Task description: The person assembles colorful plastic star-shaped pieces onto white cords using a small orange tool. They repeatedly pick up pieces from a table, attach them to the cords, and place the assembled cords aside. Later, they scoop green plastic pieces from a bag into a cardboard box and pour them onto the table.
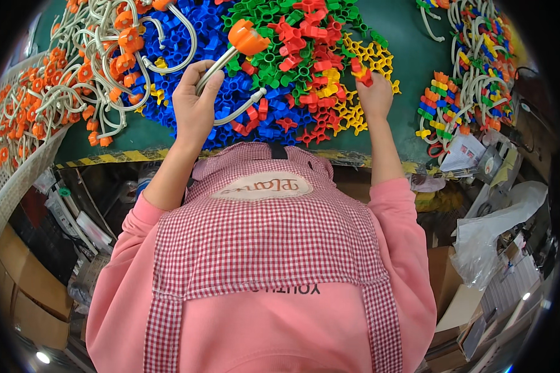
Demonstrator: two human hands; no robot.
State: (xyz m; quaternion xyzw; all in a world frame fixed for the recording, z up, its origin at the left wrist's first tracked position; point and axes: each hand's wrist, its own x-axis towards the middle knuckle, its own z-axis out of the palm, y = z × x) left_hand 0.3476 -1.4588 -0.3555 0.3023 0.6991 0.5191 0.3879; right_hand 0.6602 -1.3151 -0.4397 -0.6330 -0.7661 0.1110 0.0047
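Observation:
My left hand [194, 104] pinches a cream cord [219, 64] between thumb and fingers. An orange plastic cup-shaped piece [249, 38] sits on the cord's upper end, and its other end curls out over the pile to the right. My right hand [374, 96] is closed on small red and yellow plastic connectors [361, 73] at the pile's right side. Between and beyond the hands lie heaped blue connectors [186, 46], green connectors [264, 68], red connectors [292, 46] and yellow connectors [351, 118].
Cords with orange pieces [40, 93] spill from a cream perforated basket [12, 180] on the left. Strung multicoloured cords [479, 68] lie at the right of the green table [410, 124]. Yellow-black tape [115, 156] runs along its front edge. Clear plastic bags [491, 230] hang below right.

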